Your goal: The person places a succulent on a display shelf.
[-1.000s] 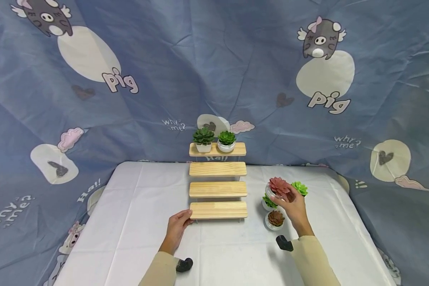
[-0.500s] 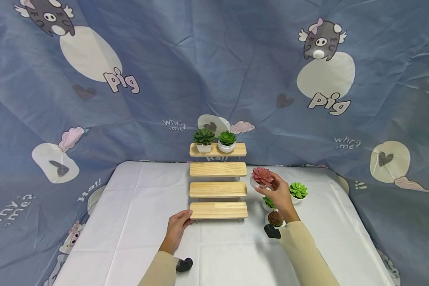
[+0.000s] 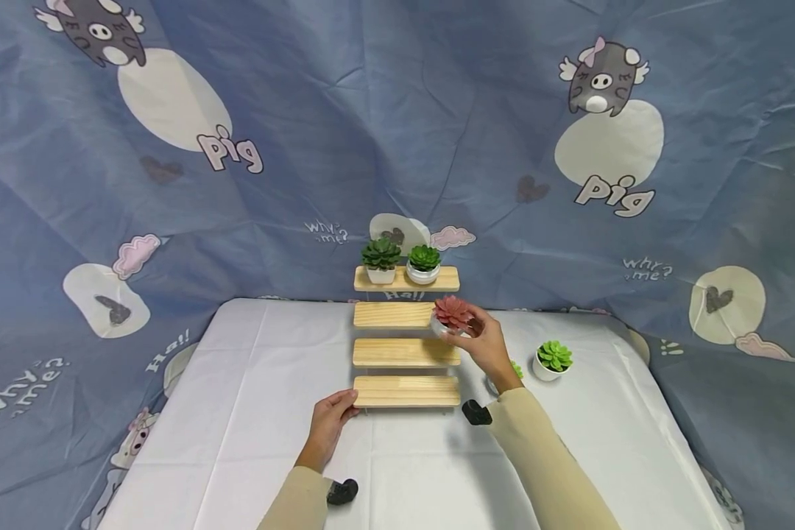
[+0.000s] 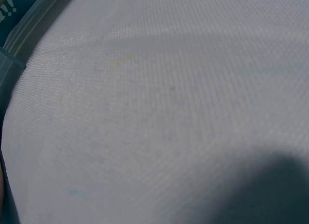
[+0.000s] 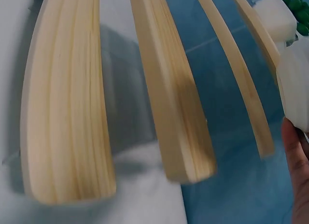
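A tiered wooden shelf stand (image 3: 406, 391) stands on the white-covered table. My left hand (image 3: 327, 427) grips the left end of its lowest board. With my right hand (image 3: 486, 342) I hold a red succulent (image 3: 452, 312) in a white pot (image 5: 295, 84), in the air by the right end of the second board from the top. On the top board sit a dark green succulent (image 3: 380, 258) in a square white pot and a green succulent (image 3: 424, 259) in a round one. The left wrist view shows mostly tablecloth.
Right of the stand, a light green succulent (image 3: 553, 357) stands in a white pot. Another green potted succulent (image 3: 517, 369) is partly behind my right forearm. A blue patterned cloth (image 3: 305, 132) hangs behind the table (image 3: 265, 368).
My right hand has carried the red succulent leftward and slightly up, from above the other pots to the stand. The brown succulent is now hidden by my arm. My left hand stays put.
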Demonstrator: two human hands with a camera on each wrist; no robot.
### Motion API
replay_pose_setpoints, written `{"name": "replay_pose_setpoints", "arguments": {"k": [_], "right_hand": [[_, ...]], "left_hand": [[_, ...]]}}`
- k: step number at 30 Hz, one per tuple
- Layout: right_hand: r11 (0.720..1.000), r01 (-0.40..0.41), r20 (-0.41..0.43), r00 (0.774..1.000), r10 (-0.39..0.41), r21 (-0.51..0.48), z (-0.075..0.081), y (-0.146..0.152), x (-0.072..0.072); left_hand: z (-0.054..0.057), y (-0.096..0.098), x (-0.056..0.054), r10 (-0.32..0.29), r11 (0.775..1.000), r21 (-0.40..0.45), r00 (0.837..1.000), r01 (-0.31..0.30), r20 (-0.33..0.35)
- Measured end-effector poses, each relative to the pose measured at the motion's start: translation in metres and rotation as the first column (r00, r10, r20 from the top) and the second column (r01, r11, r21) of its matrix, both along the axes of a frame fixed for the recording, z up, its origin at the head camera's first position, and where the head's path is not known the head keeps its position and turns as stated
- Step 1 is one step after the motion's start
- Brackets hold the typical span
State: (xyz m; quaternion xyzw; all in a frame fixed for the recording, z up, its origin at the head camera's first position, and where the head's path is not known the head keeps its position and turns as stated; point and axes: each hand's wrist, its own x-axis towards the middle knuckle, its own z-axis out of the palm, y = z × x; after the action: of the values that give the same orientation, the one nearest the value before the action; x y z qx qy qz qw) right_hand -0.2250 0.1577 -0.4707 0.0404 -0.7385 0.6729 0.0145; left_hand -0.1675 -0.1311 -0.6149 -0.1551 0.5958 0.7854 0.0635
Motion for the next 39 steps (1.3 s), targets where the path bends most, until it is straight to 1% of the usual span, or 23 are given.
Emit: {"name": "replay_pose_setpoints", "arguments": {"k": [3,6,10,12,14,19,21,24,31,34,39], "right_hand": [[1.0,-0.022,0.005,1.0,0.022,0.005,0.013,-0.012,0.002],[0.999,-0.033,0.002,0.999,0.033,0.032,0.024,-0.024,0.004],[0.999,-0.045,-0.003,0.999,0.045,0.027,0.028,-0.035,0.0],[0.998,-0.057,-0.011,0.998,0.057,0.009,0.027,-0.04,-0.002],[0.998,-0.058,-0.022,0.998,0.058,0.001,0.019,-0.043,-0.009],[0.997,-0.076,-0.032,0.997,0.076,-0.004,0.0,-0.052,-0.027],[0.996,-0.089,-0.028,0.996,0.088,-0.006,0.0,-0.057,-0.029],[0.995,-0.1,-0.023,0.995,0.101,0.006,0.0,-0.066,-0.031],[0.992,-0.119,-0.006,0.993,0.119,0.046,-0.005,-0.086,-0.036],[0.99,-0.127,-0.02,0.991,0.129,0.067,-0.008,-0.092,-0.039],[0.987,-0.143,-0.036,0.989,0.146,0.072,-0.01,-0.1,-0.041]], "left_hand": [[0.0,0.0,0.0,0.006,1.0,0.008,1.0,-0.006,0.001],[-0.001,0.0,0.0,0.002,1.0,0.015,1.0,-0.002,-0.001],[-0.002,-0.001,-0.001,-0.006,1.0,0.025,1.0,0.006,0.003],[-0.002,-0.002,-0.001,-0.011,1.0,0.027,1.0,0.011,0.006],[0.005,-0.002,0.001,-0.02,0.999,0.027,1.0,0.02,0.003],[0.006,-0.003,0.001,-0.032,0.999,0.024,0.999,0.032,0.002],[-0.002,-0.003,-0.002,-0.025,0.999,0.023,1.0,0.025,0.008],[-0.004,-0.002,-0.002,-0.019,1.0,0.02,1.0,0.019,0.014],[-0.002,-0.003,0.001,-0.02,1.0,0.019,1.0,0.02,0.0],[-0.001,-0.002,0.002,-0.02,1.0,0.016,1.0,0.021,-0.008],[0.0,-0.003,0.002,-0.019,1.0,0.014,1.0,0.02,-0.02]]}}
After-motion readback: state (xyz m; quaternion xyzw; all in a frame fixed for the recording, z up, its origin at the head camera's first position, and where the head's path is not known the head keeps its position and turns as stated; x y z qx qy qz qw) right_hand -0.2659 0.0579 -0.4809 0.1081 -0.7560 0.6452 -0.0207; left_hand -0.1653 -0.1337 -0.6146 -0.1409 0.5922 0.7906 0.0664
